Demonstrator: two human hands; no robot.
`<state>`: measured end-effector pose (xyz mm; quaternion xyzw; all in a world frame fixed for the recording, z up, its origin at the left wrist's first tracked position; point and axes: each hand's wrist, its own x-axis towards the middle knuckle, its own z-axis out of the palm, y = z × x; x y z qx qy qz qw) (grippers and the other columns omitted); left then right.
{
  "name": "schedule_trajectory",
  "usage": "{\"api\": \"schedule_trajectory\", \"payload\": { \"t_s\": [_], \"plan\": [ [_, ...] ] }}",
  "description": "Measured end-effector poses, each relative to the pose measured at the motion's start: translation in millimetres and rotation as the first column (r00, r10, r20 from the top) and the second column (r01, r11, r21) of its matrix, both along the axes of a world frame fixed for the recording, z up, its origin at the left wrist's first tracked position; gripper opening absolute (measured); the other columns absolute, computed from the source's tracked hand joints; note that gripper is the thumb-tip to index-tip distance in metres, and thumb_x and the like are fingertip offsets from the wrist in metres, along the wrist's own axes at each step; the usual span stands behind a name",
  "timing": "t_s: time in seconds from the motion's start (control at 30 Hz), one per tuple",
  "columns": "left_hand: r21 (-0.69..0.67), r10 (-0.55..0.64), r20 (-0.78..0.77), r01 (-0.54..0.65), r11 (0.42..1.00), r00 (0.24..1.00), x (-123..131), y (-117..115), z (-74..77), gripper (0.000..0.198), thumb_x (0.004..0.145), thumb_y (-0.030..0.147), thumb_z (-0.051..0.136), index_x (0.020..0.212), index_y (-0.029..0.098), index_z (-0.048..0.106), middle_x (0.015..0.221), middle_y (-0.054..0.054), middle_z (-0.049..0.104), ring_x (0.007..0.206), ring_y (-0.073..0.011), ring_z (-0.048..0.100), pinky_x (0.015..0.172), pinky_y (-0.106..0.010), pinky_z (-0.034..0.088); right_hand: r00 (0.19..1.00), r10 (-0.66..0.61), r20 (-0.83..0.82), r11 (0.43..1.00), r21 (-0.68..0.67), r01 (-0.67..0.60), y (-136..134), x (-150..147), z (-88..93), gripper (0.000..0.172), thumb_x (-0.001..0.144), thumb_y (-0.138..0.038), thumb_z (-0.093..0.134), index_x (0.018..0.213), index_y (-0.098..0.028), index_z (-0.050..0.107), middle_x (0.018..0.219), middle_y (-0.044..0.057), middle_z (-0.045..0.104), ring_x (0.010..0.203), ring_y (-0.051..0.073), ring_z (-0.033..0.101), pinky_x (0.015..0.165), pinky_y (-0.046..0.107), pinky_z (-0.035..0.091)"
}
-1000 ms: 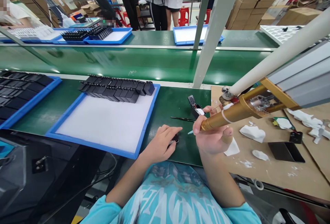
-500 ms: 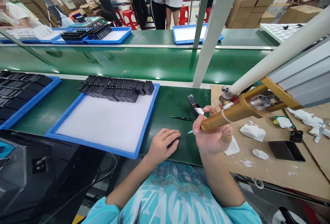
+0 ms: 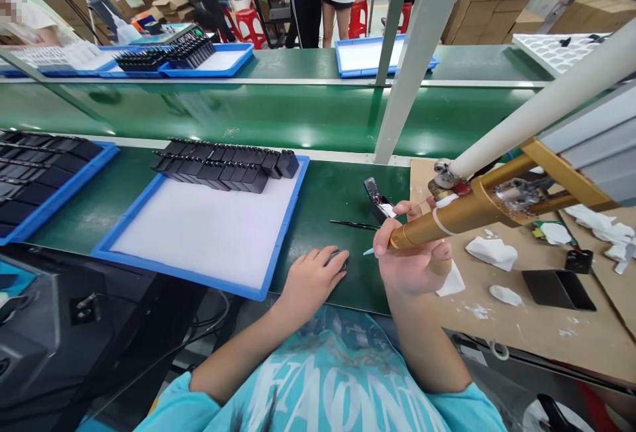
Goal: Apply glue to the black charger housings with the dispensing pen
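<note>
My right hand (image 3: 415, 266) wraps around the front of a gold-coloured glue dispenser (image 3: 422, 228), whose thin teal nozzle (image 3: 368, 252) points left. My left hand (image 3: 311, 281) is closed over a small dark part (image 3: 338, 259), mostly hidden by the fingers, just above the green bench top. Between the hands and the nozzle there is a short gap. Beyond my right hand lies an opened black housing (image 3: 376, 200) with white and red bits inside. A pair of black tweezers (image 3: 352, 224) rests beside it, its right end near my right hand.
A blue-rimmed tray (image 3: 183, 274) holds rows of black boxes (image 3: 218, 165) at its far side. Brown cardboard (image 3: 477, 326) on the right carries white tissues (image 3: 491, 252) and an open black case (image 3: 559, 288). A slanted metal post (image 3: 420, 61) rises behind the bench. People stand beyond.
The small dark part has tilted under my left fingers, so more of it shows. My right hand and the dispenser hold nearly the same position; the camera view has shifted slightly.
</note>
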<state>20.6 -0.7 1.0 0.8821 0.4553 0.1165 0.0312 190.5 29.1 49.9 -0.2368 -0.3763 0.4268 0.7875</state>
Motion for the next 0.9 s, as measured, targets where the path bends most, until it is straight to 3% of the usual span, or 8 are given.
{"api": "schedule_trajectory", "payload": {
  "t_s": [0.23,0.37,0.43,0.53,0.63,0.73,0.83,0.9],
  "plan": [
    [-0.100,-0.045,-0.103,0.035,0.994,0.994,2.8,2.0,4.0,0.023,0.096,0.026,0.048,0.118,0.021,0.056,0.096,-0.007,0.062,0.084,-0.0243,0.059,0.069,-0.035,0.049,0.998,0.022,-0.052,0.999,0.043,-0.020,1.5,-0.4,-1.0,0.034,0.084,-0.051,0.050,0.112,-0.033,0.057,0.100,0.000,0.060,0.040,0.009,0.055,0.031,0.027,0.036],
    [-0.362,0.088,0.198,-0.011,0.932,0.976,-4.0,5.8,7.5,0.026,0.096,0.028,0.047,0.121,0.022,0.054,0.106,-0.007,0.061,0.097,-0.0248,0.059,0.083,-0.038,0.048,0.999,0.021,-0.040,0.998,0.056,-0.019,3.1,1.2,-2.5,0.033,0.083,-0.052,0.053,0.111,-0.034,0.059,0.099,-0.001,0.062,0.040,0.009,0.055,0.029,0.026,0.037],
    [-0.577,0.314,0.493,0.035,0.816,0.811,-12.6,9.4,13.4,0.032,0.096,0.035,0.048,0.125,0.024,0.051,0.106,-0.005,0.060,0.097,-0.0221,0.059,0.086,-0.035,0.047,0.999,0.004,-0.036,0.998,0.061,-0.002,3.8,2.2,-3.1,0.033,0.084,-0.051,0.053,0.110,-0.034,0.060,0.100,0.000,0.063,0.041,0.009,0.055,0.029,0.026,0.037],
    [-0.748,0.681,0.663,0.316,0.584,0.311,-28.1,15.2,25.8,0.043,0.094,0.048,0.049,0.130,0.025,0.048,0.095,-0.002,0.060,0.085,-0.0181,0.060,0.077,-0.029,0.049,0.998,-0.012,-0.054,0.997,0.070,0.015,4.5,3.6,-4.0,0.032,0.083,-0.050,0.054,0.107,-0.032,0.063,0.100,0.001,0.063,0.043,0.010,0.055,0.029,0.026,0.037],
    [-0.700,0.785,0.618,0.479,0.530,0.034,-42.9,22.0,34.6,0.051,0.087,0.046,0.059,0.132,0.025,0.050,0.095,-0.002,0.059,0.084,-0.0167,0.059,0.074,-0.026,0.048,0.998,-0.003,-0.064,0.998,0.058,0.007,4.8,4.7,-4.3,0.032,0.081,-0.051,0.055,0.105,-0.031,0.064,0.099,0.001,0.063,0.043,0.010,0.055,0.029,0.027,0.037],
    [-0.684,0.676,0.722,0.295,0.667,0.147,-59.3,37.4,35.4,0.056,0.089,0.042,0.059,0.139,0.026,0.043,0.099,-0.003,0.059,0.089,-0.0175,0.058,0.079,-0.028,0.047,0.999,-0.004,-0.053,0.998,0.057,0.007,5.0,5.0,-4.3,0.033,0.081,-0.051,0.056,0.106,-0.031,0.064,0.098,0.001,0.063,0.043,0.010,0.056,0.030,0.026,0.038],
    [-0.445,0.438,0.685,-0.142,0.884,0.582,-79.4,69.2,32.7,0.063,0.092,0.041,0.054,0.147,0.023,0.032,0.102,-0.007,0.060,0.092,-0.0218,0.055,0.086,-0.034,0.044,0.999,-0.013,-0.049,0.996,0.082,0.017,5.4,4.9,-4.5,0.033,0.084,-0.049,0.053,0.110,-0.031,0.062,0.101,0.002,0.065,0.042,0.010,0.055,0.030,0.025,0.038],
    [-0.108,0.348,0.430,-0.335,0.936,0.833,-92.9,96.9,30.8,0.060,0.091,0.041,0.055,0.145,0.018,0.039,0.102,-0.011,0.062,0.097,-0.0274,0.053,0.089,-0.040,0.040,0.999,-0.009,-0.051,0.996,0.093,0.013,5.7,4.8,-4.6,0.033,0.086,-0.047,0.051,0.111,-0.030,0.061,0.104,0.003,0.066,0.042,0.010,0.055,0.030,0.025,0.037]
  ]
}}
